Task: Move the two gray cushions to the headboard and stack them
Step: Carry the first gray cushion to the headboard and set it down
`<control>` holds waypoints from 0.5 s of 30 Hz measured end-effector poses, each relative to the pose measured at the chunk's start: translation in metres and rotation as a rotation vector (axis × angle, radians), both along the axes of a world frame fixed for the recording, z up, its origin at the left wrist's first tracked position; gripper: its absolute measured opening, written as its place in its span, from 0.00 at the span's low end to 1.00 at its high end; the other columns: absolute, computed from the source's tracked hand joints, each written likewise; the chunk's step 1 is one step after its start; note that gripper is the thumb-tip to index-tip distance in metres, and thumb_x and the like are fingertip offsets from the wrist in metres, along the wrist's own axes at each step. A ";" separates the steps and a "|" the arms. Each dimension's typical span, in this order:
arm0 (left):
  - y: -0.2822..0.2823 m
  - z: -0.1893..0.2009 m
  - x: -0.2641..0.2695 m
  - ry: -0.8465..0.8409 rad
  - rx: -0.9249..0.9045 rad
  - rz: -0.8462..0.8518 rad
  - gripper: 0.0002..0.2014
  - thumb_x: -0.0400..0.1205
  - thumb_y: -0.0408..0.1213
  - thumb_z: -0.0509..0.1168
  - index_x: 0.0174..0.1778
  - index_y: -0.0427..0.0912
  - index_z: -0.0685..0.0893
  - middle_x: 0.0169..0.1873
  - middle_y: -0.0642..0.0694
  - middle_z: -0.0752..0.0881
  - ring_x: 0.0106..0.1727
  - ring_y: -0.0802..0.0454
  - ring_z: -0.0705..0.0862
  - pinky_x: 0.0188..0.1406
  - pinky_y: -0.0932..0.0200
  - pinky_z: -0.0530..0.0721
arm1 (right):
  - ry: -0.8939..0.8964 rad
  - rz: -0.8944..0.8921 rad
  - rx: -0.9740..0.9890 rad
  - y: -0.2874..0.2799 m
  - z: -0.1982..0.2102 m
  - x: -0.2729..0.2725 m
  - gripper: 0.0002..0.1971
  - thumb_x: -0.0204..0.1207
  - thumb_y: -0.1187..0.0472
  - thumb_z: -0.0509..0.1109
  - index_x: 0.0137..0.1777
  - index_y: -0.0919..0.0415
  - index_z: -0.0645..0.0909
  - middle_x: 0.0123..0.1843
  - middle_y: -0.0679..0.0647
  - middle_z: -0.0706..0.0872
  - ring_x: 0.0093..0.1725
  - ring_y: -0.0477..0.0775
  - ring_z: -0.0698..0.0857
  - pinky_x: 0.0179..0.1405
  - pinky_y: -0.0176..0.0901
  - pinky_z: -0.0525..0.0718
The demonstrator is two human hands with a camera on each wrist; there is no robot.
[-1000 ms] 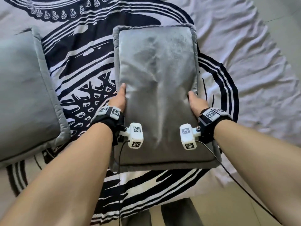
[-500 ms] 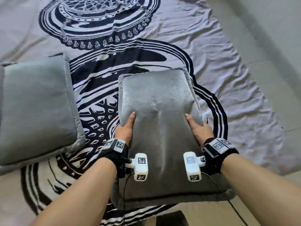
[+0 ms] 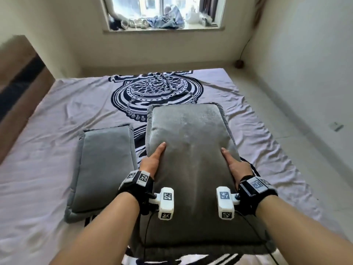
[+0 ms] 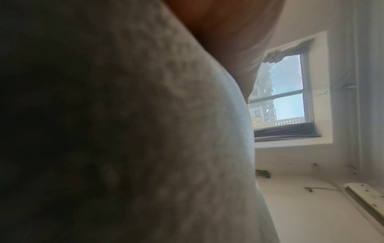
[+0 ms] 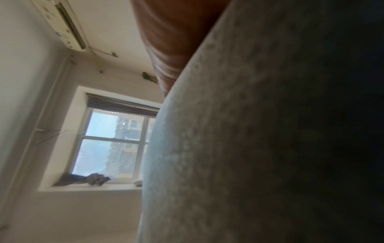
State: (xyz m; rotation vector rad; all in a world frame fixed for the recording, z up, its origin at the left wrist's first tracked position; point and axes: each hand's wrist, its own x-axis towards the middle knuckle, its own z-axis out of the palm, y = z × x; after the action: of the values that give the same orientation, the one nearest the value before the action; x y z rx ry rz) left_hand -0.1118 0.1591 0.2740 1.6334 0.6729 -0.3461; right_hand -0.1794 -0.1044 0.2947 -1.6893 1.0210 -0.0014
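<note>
I hold one gray cushion (image 3: 191, 150) by its long sides, raised over the bed. My left hand (image 3: 152, 161) grips its left edge and my right hand (image 3: 235, 165) its right edge, thumbs on top, the other fingers hidden underneath. In the wrist views the cushion fabric (image 4: 145, 131) (image 5: 249, 148) fills most of the frame, with part of a hand (image 4: 228, 32) (image 5: 172, 41) above it. The second gray cushion (image 3: 103, 165) lies flat on the sheet, just left of the held one. The brown headboard (image 3: 17, 77) stands at the far left.
The bed sheet (image 3: 57, 121) is pale with a black and white round print. A window (image 3: 162, 14) with clutter on its sill is in the far wall. Bare floor (image 3: 305, 150) runs along the bed's right side. An air conditioner (image 5: 62, 24) hangs high on the wall.
The cushion has come up off the sheet in both hands, and my thumbs now lie on its top. The head view has tilted up, showing the headboard, wall and window.
</note>
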 end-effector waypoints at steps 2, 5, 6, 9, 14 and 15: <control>0.020 0.035 -0.014 -0.050 0.020 0.034 0.56 0.52 0.77 0.75 0.68 0.38 0.85 0.61 0.43 0.90 0.61 0.43 0.88 0.68 0.47 0.84 | -0.008 0.005 0.014 0.021 0.023 0.000 0.61 0.38 0.18 0.77 0.63 0.66 0.86 0.58 0.61 0.91 0.58 0.63 0.90 0.67 0.55 0.85; 0.047 0.063 -0.029 -0.093 0.049 0.076 0.63 0.49 0.80 0.72 0.71 0.35 0.82 0.66 0.41 0.87 0.66 0.41 0.86 0.71 0.46 0.81 | -0.081 0.007 0.073 0.042 0.032 0.008 0.67 0.28 0.19 0.79 0.64 0.68 0.86 0.57 0.60 0.92 0.55 0.62 0.91 0.64 0.55 0.87; 0.055 0.065 -0.034 -0.103 0.060 0.093 0.67 0.45 0.83 0.70 0.72 0.35 0.82 0.67 0.40 0.86 0.67 0.41 0.85 0.72 0.46 0.81 | -0.088 0.029 0.074 0.050 0.035 0.009 0.65 0.30 0.21 0.81 0.63 0.68 0.85 0.56 0.59 0.92 0.54 0.61 0.91 0.64 0.55 0.87; 0.079 0.071 -0.056 -0.098 0.089 0.150 0.67 0.44 0.82 0.67 0.72 0.35 0.82 0.68 0.39 0.85 0.69 0.40 0.84 0.73 0.46 0.80 | -0.104 0.094 0.086 0.070 0.044 0.009 0.57 0.41 0.25 0.81 0.64 0.68 0.85 0.56 0.60 0.91 0.53 0.60 0.90 0.64 0.55 0.87; 0.116 0.086 -0.118 -0.105 0.172 0.340 0.59 0.53 0.79 0.71 0.69 0.34 0.84 0.67 0.40 0.86 0.67 0.41 0.85 0.72 0.48 0.81 | -0.113 0.278 0.188 0.114 0.036 0.001 0.46 0.56 0.32 0.83 0.66 0.68 0.84 0.57 0.59 0.90 0.54 0.59 0.88 0.61 0.49 0.86; 0.124 0.087 -0.133 -0.109 0.180 0.370 0.57 0.55 0.77 0.71 0.69 0.34 0.84 0.67 0.41 0.86 0.66 0.42 0.85 0.71 0.48 0.81 | -0.099 0.304 0.196 0.126 0.034 -0.004 0.47 0.54 0.31 0.83 0.65 0.67 0.84 0.58 0.59 0.90 0.55 0.59 0.89 0.63 0.51 0.87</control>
State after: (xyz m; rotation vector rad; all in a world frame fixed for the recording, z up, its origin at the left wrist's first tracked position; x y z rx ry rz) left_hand -0.2444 0.2826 0.3605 1.6421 0.9244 0.0730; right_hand -0.1838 0.0216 0.3283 -1.6317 0.6615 0.2052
